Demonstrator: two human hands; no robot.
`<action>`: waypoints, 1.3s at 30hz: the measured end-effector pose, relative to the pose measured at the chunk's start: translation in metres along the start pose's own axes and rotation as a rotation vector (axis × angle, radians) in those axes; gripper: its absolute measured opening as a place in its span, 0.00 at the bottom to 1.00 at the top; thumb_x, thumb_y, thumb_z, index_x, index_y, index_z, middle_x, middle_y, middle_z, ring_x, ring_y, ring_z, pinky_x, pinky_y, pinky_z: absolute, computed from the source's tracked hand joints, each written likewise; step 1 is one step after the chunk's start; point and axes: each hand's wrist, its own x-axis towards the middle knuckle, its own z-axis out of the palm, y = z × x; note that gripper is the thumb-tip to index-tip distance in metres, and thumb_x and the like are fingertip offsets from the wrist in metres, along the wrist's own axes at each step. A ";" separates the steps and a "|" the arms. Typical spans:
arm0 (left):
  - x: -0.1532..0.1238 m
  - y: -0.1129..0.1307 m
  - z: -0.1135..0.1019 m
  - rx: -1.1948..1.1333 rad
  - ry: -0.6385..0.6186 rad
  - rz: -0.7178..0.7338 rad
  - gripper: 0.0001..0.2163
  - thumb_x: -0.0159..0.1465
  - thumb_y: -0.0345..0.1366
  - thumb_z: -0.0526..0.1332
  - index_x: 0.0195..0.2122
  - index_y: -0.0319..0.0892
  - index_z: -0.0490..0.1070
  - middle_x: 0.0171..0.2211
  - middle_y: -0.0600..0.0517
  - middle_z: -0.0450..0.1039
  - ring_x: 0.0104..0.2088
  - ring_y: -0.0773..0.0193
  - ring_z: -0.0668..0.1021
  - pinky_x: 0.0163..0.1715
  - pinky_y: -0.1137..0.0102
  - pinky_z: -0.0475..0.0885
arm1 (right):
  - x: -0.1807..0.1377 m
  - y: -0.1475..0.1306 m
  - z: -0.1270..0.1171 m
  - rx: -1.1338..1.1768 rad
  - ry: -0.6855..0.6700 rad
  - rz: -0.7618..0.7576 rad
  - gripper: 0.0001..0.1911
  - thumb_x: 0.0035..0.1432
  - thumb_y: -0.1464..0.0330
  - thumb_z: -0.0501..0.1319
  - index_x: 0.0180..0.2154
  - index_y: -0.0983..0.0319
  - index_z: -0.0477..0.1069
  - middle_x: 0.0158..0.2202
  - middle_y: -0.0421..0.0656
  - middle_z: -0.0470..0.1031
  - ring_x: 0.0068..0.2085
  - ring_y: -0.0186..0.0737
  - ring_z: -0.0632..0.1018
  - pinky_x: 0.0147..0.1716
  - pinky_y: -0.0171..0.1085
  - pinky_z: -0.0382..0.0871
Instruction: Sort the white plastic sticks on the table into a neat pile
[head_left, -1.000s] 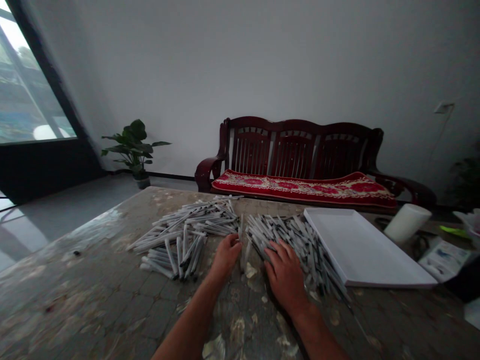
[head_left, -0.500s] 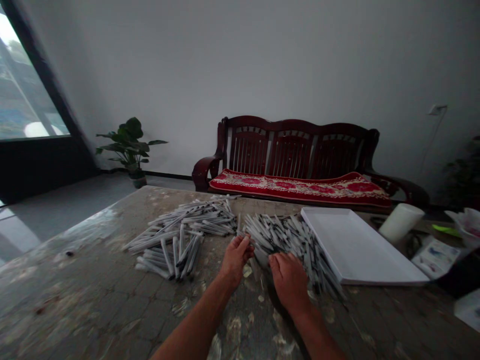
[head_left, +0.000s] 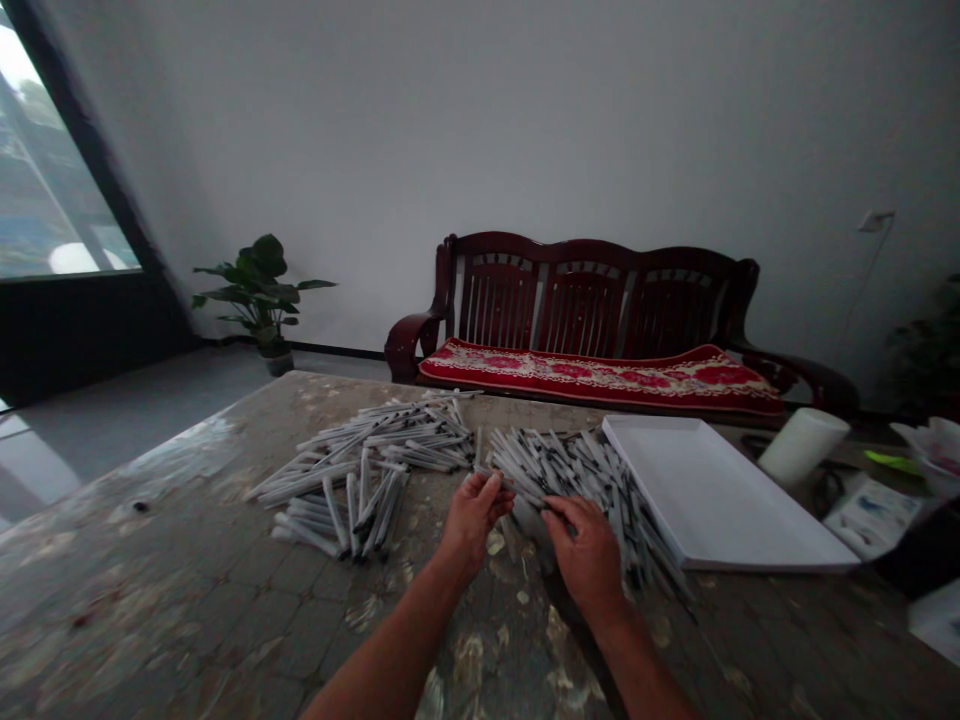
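Note:
Between my two hands a slim translucent pen (head_left: 529, 496) with dark parts is held above the near edge of a pile. My left hand (head_left: 474, 515) pinches its left end. My right hand (head_left: 586, 545) has thumb and forefinger closed at its other end; the fingertips partly hide it. Just beyond my hands lies a loose pile of similar pens (head_left: 589, 468), whitish with dark tips. To the left, a second heap of pens (head_left: 390, 440) spreads out, with a smaller cluster (head_left: 337, 515) at its near side.
A shallow white tray (head_left: 742, 490) lies right of the pens. Beyond it are a white roll (head_left: 804, 446), a printed card or box (head_left: 874, 515) and a bowl-like container (head_left: 930, 450). A wooden bench (head_left: 577, 290) with a red cover stands behind the table (head_left: 247, 610); a potted plant (head_left: 262, 290) is left.
My right hand has risen slightly and turned, its thumb and forefinger now showing at the pen's end. My left hand has barely shifted. Both piles look the same.

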 end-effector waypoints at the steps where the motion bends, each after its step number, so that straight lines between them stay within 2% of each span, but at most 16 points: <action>1: 0.000 0.000 0.001 -0.003 0.005 -0.003 0.24 0.38 0.46 0.78 0.29 0.38 0.72 0.24 0.55 0.75 0.24 0.69 0.78 0.26 0.75 0.74 | 0.000 0.000 -0.001 0.002 0.000 0.017 0.14 0.61 0.61 0.58 0.43 0.59 0.77 0.39 0.44 0.79 0.42 0.43 0.76 0.45 0.38 0.65; 3: -0.001 0.000 0.001 -0.009 0.007 -0.007 0.25 0.36 0.47 0.79 0.29 0.38 0.72 0.23 0.55 0.75 0.24 0.69 0.78 0.26 0.75 0.75 | 0.000 0.001 -0.001 -0.003 -0.029 0.060 0.15 0.62 0.60 0.57 0.44 0.59 0.77 0.38 0.44 0.79 0.40 0.43 0.77 0.43 0.38 0.66; 6: -0.002 -0.002 0.002 -0.008 -0.004 -0.008 0.24 0.38 0.46 0.78 0.29 0.38 0.73 0.24 0.55 0.75 0.25 0.69 0.78 0.26 0.75 0.75 | 0.001 0.005 0.000 -0.046 -0.078 0.078 0.18 0.66 0.58 0.52 0.38 0.58 0.78 0.35 0.45 0.79 0.39 0.43 0.77 0.40 0.37 0.66; 8: -0.002 -0.003 0.002 -0.006 -0.003 -0.006 0.22 0.40 0.45 0.78 0.29 0.38 0.73 0.24 0.54 0.75 0.25 0.69 0.78 0.27 0.75 0.75 | 0.001 0.008 0.002 -0.053 -0.062 0.060 0.16 0.65 0.60 0.53 0.36 0.58 0.78 0.35 0.45 0.80 0.40 0.43 0.77 0.41 0.37 0.66; 10: -0.001 -0.003 0.002 -0.010 0.010 -0.006 0.21 0.41 0.44 0.78 0.29 0.38 0.72 0.24 0.54 0.75 0.25 0.69 0.78 0.27 0.75 0.75 | 0.001 0.009 0.003 -0.038 -0.015 0.040 0.13 0.63 0.62 0.56 0.39 0.58 0.78 0.38 0.44 0.80 0.42 0.42 0.77 0.43 0.37 0.67; 13: 0.000 -0.003 0.002 -0.019 0.025 -0.008 0.21 0.41 0.43 0.78 0.29 0.38 0.72 0.24 0.54 0.75 0.24 0.68 0.78 0.27 0.74 0.75 | 0.002 0.008 0.003 -0.036 0.004 0.039 0.14 0.63 0.61 0.55 0.43 0.58 0.77 0.39 0.44 0.79 0.41 0.41 0.77 0.43 0.37 0.67; 18: 0.000 -0.002 0.002 -0.014 0.025 -0.001 0.21 0.40 0.43 0.78 0.29 0.38 0.72 0.24 0.54 0.75 0.24 0.68 0.78 0.27 0.74 0.75 | 0.004 0.006 0.001 -0.068 -0.058 0.072 0.17 0.66 0.59 0.52 0.34 0.58 0.77 0.34 0.44 0.79 0.40 0.42 0.76 0.41 0.37 0.65; 21: -0.001 -0.002 0.003 -0.023 0.032 0.008 0.20 0.42 0.42 0.78 0.29 0.38 0.72 0.24 0.54 0.75 0.25 0.68 0.78 0.27 0.75 0.75 | 0.005 0.006 0.002 -0.023 -0.004 0.069 0.13 0.62 0.61 0.56 0.39 0.58 0.77 0.38 0.44 0.79 0.43 0.43 0.76 0.45 0.38 0.65; 23: -0.001 -0.002 0.003 -0.027 0.029 0.005 0.20 0.42 0.42 0.78 0.30 0.38 0.72 0.24 0.54 0.75 0.25 0.68 0.79 0.27 0.75 0.75 | 0.005 0.006 0.002 -0.018 -0.007 0.080 0.15 0.62 0.59 0.55 0.42 0.59 0.76 0.39 0.45 0.79 0.43 0.44 0.76 0.44 0.38 0.66; 28: 0.000 -0.003 0.004 -0.017 0.043 0.001 0.18 0.44 0.40 0.77 0.30 0.39 0.72 0.24 0.54 0.76 0.25 0.68 0.79 0.27 0.75 0.75 | 0.006 0.005 0.002 -0.055 -0.052 0.115 0.18 0.65 0.59 0.51 0.36 0.58 0.77 0.35 0.45 0.79 0.40 0.43 0.76 0.41 0.38 0.66; 30: 0.001 -0.003 0.003 -0.024 0.053 0.003 0.18 0.44 0.40 0.77 0.30 0.38 0.72 0.24 0.54 0.76 0.25 0.68 0.79 0.27 0.75 0.75 | 0.007 0.005 0.001 -0.037 -0.019 0.101 0.15 0.62 0.60 0.54 0.38 0.58 0.77 0.37 0.45 0.79 0.42 0.43 0.76 0.42 0.38 0.66; 33: 0.002 -0.003 0.003 -0.023 0.054 0.005 0.19 0.44 0.40 0.77 0.31 0.38 0.72 0.24 0.54 0.75 0.25 0.68 0.79 0.27 0.74 0.75 | 0.007 0.006 0.002 -0.022 -0.011 0.106 0.16 0.62 0.59 0.54 0.42 0.59 0.76 0.39 0.45 0.79 0.42 0.43 0.77 0.42 0.38 0.67; 36: 0.001 -0.005 0.003 -0.004 0.046 0.011 0.19 0.44 0.41 0.77 0.30 0.38 0.72 0.25 0.54 0.76 0.25 0.68 0.79 0.28 0.74 0.75 | 0.007 0.007 0.003 -0.067 -0.051 0.128 0.19 0.66 0.59 0.50 0.36 0.58 0.77 0.34 0.44 0.79 0.38 0.41 0.77 0.38 0.36 0.66; 39: 0.002 -0.007 0.002 0.000 0.062 0.008 0.19 0.43 0.41 0.77 0.28 0.38 0.71 0.23 0.54 0.75 0.25 0.68 0.79 0.27 0.74 0.75 | 0.007 0.006 0.003 -0.112 -0.033 0.098 0.17 0.65 0.62 0.52 0.33 0.58 0.77 0.33 0.43 0.80 0.38 0.41 0.76 0.39 0.36 0.64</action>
